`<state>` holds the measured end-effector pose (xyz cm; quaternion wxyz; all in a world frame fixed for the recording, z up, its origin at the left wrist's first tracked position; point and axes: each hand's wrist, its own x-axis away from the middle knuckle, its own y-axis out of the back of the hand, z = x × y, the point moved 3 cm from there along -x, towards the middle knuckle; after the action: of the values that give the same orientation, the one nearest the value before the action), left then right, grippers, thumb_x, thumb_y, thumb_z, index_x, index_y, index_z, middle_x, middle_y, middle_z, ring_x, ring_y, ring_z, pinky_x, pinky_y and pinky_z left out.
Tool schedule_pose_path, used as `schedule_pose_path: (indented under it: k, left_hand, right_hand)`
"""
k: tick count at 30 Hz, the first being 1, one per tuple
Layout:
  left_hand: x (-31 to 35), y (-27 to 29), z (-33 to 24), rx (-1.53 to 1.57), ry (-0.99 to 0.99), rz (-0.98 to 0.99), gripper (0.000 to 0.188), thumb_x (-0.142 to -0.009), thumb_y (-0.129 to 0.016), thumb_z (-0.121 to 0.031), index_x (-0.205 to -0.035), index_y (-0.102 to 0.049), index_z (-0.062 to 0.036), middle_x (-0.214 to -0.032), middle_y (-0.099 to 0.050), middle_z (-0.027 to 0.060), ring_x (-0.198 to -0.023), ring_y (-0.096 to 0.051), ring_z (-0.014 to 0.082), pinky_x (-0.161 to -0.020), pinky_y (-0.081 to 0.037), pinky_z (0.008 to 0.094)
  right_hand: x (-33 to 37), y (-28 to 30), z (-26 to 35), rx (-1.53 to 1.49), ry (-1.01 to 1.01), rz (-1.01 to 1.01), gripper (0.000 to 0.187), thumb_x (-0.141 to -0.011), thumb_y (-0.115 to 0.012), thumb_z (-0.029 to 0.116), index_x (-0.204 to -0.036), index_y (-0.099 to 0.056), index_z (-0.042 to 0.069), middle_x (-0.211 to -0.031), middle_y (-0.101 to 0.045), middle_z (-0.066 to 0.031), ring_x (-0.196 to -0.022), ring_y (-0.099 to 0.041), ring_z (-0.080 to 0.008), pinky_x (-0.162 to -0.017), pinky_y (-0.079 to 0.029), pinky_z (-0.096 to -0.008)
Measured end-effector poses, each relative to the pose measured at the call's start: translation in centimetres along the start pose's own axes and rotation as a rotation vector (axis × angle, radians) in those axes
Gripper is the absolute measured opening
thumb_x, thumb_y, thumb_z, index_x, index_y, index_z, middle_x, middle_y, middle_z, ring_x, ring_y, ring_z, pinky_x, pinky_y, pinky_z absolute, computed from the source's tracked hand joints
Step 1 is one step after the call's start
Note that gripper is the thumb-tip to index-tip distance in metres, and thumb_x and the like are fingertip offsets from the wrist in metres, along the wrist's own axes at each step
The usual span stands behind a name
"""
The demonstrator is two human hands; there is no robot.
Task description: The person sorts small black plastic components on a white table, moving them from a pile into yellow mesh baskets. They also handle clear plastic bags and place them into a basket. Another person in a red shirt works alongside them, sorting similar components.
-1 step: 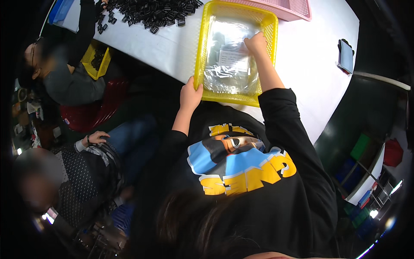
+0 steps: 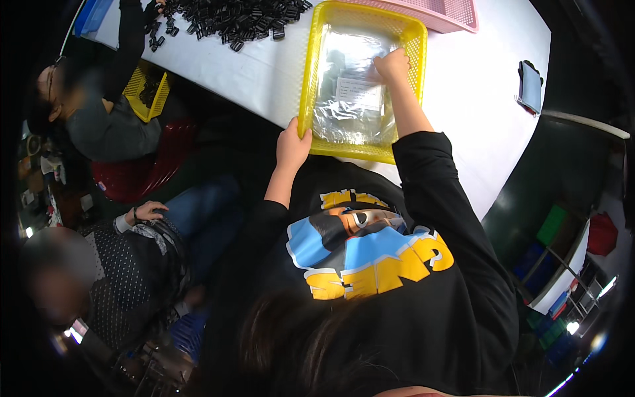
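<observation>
A yellow plastic basket (image 2: 301, 99) with perforated walls sits at the near edge of the white table. In it lie flat, shiny clear plastic bags (image 2: 344, 122) with a white printed label (image 2: 358, 94) on top. My left hand (image 2: 291, 147) is closed round the basket's near left corner, thumb on the rim. My right hand (image 2: 395, 66) reaches inside with its fingers curled closed at the right part of the bags. Its fingertips are partly hidden, but they seem to grip the plastic.
A heap of small black plastic parts (image 2: 231, 16) lies on the white table (image 2: 476, 86) to the left. Behind the basket stands a pink basket (image 2: 456, 14). A co-worker (image 2: 112, 126) sits at left by a smaller yellow basket (image 2: 161, 99); another person (image 2: 126, 284) sits nearer.
My right forearm and sleeve have shifted very slightly left. The basket, the bags and my left hand look the same.
</observation>
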<state>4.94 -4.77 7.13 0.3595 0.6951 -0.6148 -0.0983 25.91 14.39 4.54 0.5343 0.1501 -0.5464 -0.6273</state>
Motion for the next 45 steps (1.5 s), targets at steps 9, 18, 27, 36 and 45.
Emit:
schedule_pose_path:
  k: [9,18,27,36,45]
  left_hand:
    - [-0.6,-0.4,0.8,0.033,-0.036,0.033,0.026,-0.074,-0.055,-0.016,-0.094,-0.048,-0.0013,-0.080,-0.057,0.0208,-0.078,-0.054,0.0359,-0.066,-0.043,0.0407]
    - [-1.4,0.9,0.4,0.023,-0.039,0.228,0.037,-0.074,-0.058,-0.024,-0.098,-0.046,0.0003,-0.087,-0.057,0.0204,-0.082,-0.054,0.0349,-0.068,-0.043,0.0376]
    - [-4.2,4.2,-2.6,0.212,-0.258,-0.052,0.041,-0.074,-0.060,-0.013,-0.110,-0.044,-0.0018,-0.108,-0.048,0.0128,-0.094,-0.050,0.0242,-0.074,-0.042,0.0323]
    - [-7.2,3.8,-11.0,1.169,-0.485,0.881,0.091,-0.064,-0.057,-0.061,-0.123,-0.029,0.0033,-0.120,-0.040,0.0142,-0.114,-0.036,0.0233,-0.095,-0.027,0.0368]
    - [-5.9,-1.9,-12.1,1.037,-0.096,0.941,0.048,-0.080,-0.052,-0.025,-0.119,-0.039,0.0009,-0.114,-0.048,0.0130,-0.104,-0.046,0.0196,-0.089,-0.036,0.0314]
  right_hand:
    - [-3.4,-0.3,0.3,0.055,-0.047,0.166,0.058,-0.057,-0.070,0.025,-0.103,-0.045,-0.002,-0.105,-0.052,-0.0187,-0.096,-0.053,-0.0262,-0.081,-0.044,-0.0323]
    - [-2.1,-1.1,-0.8,-0.262,-0.023,0.151,0.060,-0.050,-0.075,0.028,-0.090,-0.054,-0.010,-0.091,-0.058,-0.0202,-0.081,-0.058,-0.0250,-0.070,-0.046,-0.0314]
    - [4.3,3.4,1.3,-0.681,0.443,0.438,0.018,-0.067,-0.062,0.011,-0.082,-0.061,0.001,-0.073,-0.062,-0.0070,-0.068,-0.057,-0.0123,-0.064,-0.045,-0.0257]
    - [10.7,18.9,-2.2,-1.074,0.676,0.763,0.017,-0.068,-0.065,0.007,-0.082,-0.058,-0.001,-0.071,-0.059,-0.0053,-0.065,-0.055,-0.0112,-0.059,-0.043,-0.0214]
    - [9.1,12.8,-9.2,-1.061,0.187,0.225,0.040,-0.067,-0.065,0.012,-0.102,-0.050,-0.002,-0.090,-0.057,-0.0083,-0.080,-0.054,-0.0133,-0.068,-0.044,-0.0254]
